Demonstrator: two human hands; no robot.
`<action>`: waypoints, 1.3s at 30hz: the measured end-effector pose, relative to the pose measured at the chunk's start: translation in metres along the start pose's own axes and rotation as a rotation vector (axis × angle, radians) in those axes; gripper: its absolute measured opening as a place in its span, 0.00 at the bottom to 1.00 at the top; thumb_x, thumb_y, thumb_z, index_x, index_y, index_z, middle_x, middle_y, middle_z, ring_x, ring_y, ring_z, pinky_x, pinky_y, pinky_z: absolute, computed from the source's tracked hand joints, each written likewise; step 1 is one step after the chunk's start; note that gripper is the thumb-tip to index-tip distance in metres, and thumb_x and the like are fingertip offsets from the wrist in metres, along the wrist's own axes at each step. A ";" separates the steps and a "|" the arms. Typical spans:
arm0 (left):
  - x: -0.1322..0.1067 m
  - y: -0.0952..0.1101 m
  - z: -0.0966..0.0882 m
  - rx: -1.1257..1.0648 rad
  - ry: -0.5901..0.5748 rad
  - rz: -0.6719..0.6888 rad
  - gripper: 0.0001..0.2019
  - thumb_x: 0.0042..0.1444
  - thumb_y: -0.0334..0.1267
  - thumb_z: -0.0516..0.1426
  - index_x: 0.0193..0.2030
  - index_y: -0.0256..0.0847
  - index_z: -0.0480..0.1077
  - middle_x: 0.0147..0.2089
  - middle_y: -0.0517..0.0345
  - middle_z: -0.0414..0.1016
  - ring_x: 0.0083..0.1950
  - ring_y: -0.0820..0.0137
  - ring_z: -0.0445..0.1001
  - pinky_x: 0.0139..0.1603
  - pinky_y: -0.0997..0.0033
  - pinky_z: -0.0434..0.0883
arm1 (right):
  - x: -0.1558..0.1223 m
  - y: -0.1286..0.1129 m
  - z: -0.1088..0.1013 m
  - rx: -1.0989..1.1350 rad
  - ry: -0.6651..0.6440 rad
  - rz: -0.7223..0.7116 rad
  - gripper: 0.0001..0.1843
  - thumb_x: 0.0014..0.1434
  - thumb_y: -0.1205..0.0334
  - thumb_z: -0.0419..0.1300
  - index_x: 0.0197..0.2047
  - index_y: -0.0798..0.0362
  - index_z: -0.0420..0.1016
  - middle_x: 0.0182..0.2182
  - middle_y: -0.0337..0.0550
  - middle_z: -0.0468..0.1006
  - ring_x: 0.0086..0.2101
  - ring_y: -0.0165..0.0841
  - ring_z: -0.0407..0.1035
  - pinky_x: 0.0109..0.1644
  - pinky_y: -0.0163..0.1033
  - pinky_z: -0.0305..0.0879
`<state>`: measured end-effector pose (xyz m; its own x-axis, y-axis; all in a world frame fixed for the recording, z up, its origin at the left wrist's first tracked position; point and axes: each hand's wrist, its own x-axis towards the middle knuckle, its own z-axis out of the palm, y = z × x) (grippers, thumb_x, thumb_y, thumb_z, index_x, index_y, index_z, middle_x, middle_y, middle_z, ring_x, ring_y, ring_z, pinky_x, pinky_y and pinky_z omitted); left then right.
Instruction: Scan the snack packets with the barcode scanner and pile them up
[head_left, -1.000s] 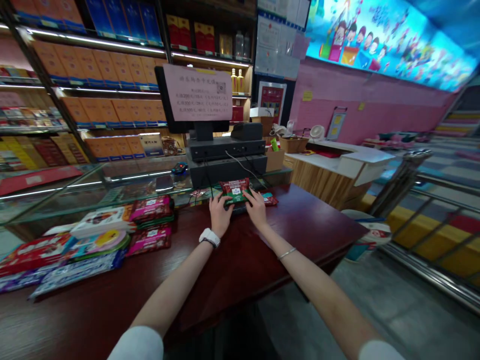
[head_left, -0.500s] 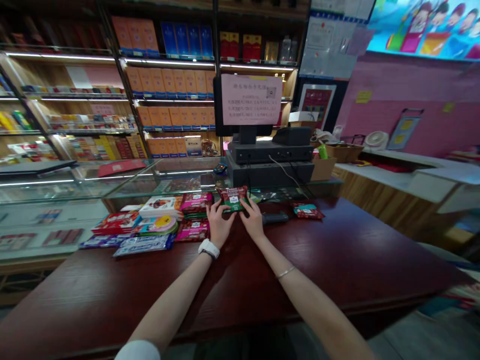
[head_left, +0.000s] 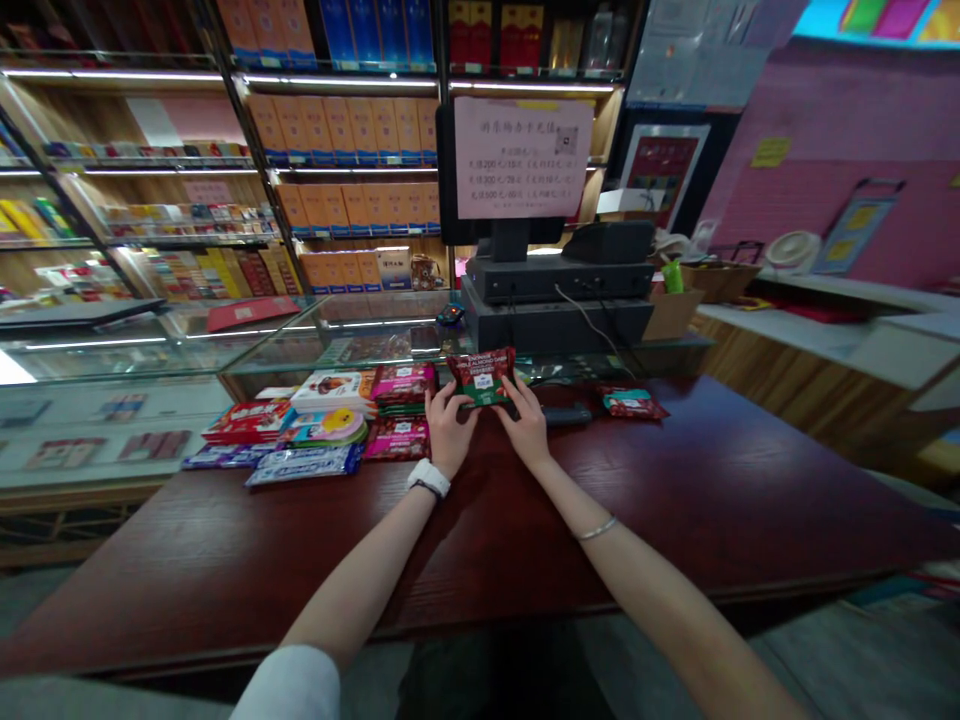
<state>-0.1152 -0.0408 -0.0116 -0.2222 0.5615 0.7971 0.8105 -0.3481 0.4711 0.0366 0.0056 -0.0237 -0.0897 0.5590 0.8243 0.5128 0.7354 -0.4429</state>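
Note:
A red-and-green snack packet [head_left: 481, 376] with almond lettering stands tilted between my hands, above the dark wooden counter [head_left: 480, 560]. My left hand [head_left: 450, 425], with a white watch on its wrist, pinches the packet's lower left corner. My right hand [head_left: 526, 422], with a thin silver bangle [head_left: 597, 528] above it, holds the lower right corner. A black remote-like device [head_left: 567, 414] lies just right of my right hand, and beyond it sits a smaller red-and-teal packet [head_left: 633, 403].
Stacks of colourful snack packets [head_left: 315, 425] lie left of my hands. Behind stand a glass display case [head_left: 360, 340], a stacked black till unit [head_left: 559, 300] and a monitor with a pink notice [head_left: 521, 158]. Shelves of boxed goods fill the back wall.
The view has turned level and moved up and left across the shop. The packet stays between my hands, now standing slightly higher and more upright.

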 end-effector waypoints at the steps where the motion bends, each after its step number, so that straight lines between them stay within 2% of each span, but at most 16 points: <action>1: 0.000 0.000 0.000 0.004 0.001 0.002 0.04 0.55 0.34 0.62 0.38 0.43 0.72 0.52 0.50 0.74 0.62 0.60 0.69 0.71 0.44 0.53 | 0.000 -0.001 0.000 -0.009 0.004 -0.007 0.27 0.64 0.60 0.58 0.66 0.45 0.65 0.64 0.46 0.66 0.61 0.41 0.64 0.66 0.49 0.59; 5: 0.000 0.001 -0.001 0.030 0.017 0.019 0.06 0.55 0.34 0.62 0.40 0.44 0.73 0.51 0.49 0.73 0.62 0.60 0.70 0.71 0.44 0.53 | -0.001 0.001 -0.001 -0.046 0.010 -0.018 0.27 0.64 0.60 0.58 0.65 0.45 0.65 0.64 0.47 0.67 0.61 0.42 0.63 0.66 0.51 0.59; 9: 0.001 0.000 -0.001 0.101 0.003 0.043 0.10 0.54 0.32 0.61 0.44 0.45 0.74 0.55 0.49 0.72 0.63 0.59 0.68 0.72 0.43 0.51 | -0.002 0.002 -0.002 -0.112 -0.006 -0.045 0.22 0.64 0.59 0.58 0.61 0.45 0.72 0.62 0.48 0.69 0.60 0.44 0.63 0.66 0.55 0.58; 13: 0.001 -0.004 -0.003 0.162 -0.001 0.083 0.12 0.54 0.31 0.61 0.45 0.46 0.75 0.55 0.49 0.72 0.63 0.58 0.67 0.73 0.42 0.48 | -0.003 0.000 -0.004 -0.191 -0.016 -0.118 0.18 0.65 0.58 0.57 0.58 0.45 0.75 0.62 0.49 0.69 0.62 0.43 0.61 0.68 0.58 0.52; 20: 0.001 -0.004 -0.007 0.185 -0.017 0.103 0.13 0.54 0.31 0.61 0.46 0.47 0.75 0.56 0.49 0.72 0.64 0.58 0.67 0.74 0.43 0.48 | -0.003 -0.001 -0.005 -0.253 -0.040 -0.115 0.22 0.65 0.67 0.52 0.59 0.44 0.73 0.61 0.46 0.70 0.64 0.41 0.58 0.70 0.61 0.47; 24: 0.003 0.000 -0.008 0.169 -0.015 0.103 0.13 0.55 0.32 0.60 0.47 0.47 0.75 0.56 0.49 0.72 0.62 0.60 0.69 0.74 0.43 0.48 | -0.002 -0.001 -0.005 -0.256 -0.001 -0.113 0.21 0.64 0.67 0.52 0.57 0.47 0.74 0.59 0.49 0.72 0.61 0.40 0.62 0.70 0.59 0.48; 28: 0.003 0.002 -0.010 0.150 -0.021 0.110 0.13 0.55 0.30 0.59 0.46 0.48 0.75 0.57 0.50 0.72 0.62 0.60 0.69 0.74 0.43 0.48 | -0.002 -0.002 -0.008 -0.257 0.028 -0.147 0.19 0.64 0.67 0.51 0.54 0.46 0.75 0.58 0.47 0.73 0.59 0.39 0.64 0.69 0.58 0.49; 33: 0.001 0.002 -0.015 0.134 -0.065 0.161 0.14 0.55 0.28 0.58 0.44 0.51 0.75 0.54 0.57 0.75 0.61 0.60 0.69 0.74 0.42 0.45 | -0.001 -0.002 -0.012 -0.235 0.021 -0.148 0.17 0.64 0.67 0.52 0.49 0.45 0.78 0.54 0.43 0.77 0.56 0.38 0.67 0.70 0.59 0.45; 39: 0.003 0.001 -0.016 0.170 -0.039 0.137 0.14 0.55 0.28 0.57 0.45 0.51 0.76 0.52 0.56 0.76 0.58 0.60 0.71 0.75 0.43 0.45 | 0.002 -0.003 -0.013 -0.155 -0.001 -0.109 0.13 0.64 0.63 0.55 0.47 0.45 0.79 0.48 0.42 0.81 0.55 0.39 0.68 0.71 0.59 0.40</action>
<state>-0.1233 -0.0512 -0.0023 -0.0852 0.5476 0.8324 0.9122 -0.2932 0.2862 0.0462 -0.0006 -0.0165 -0.1523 0.4795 0.8642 0.6255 0.7238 -0.2913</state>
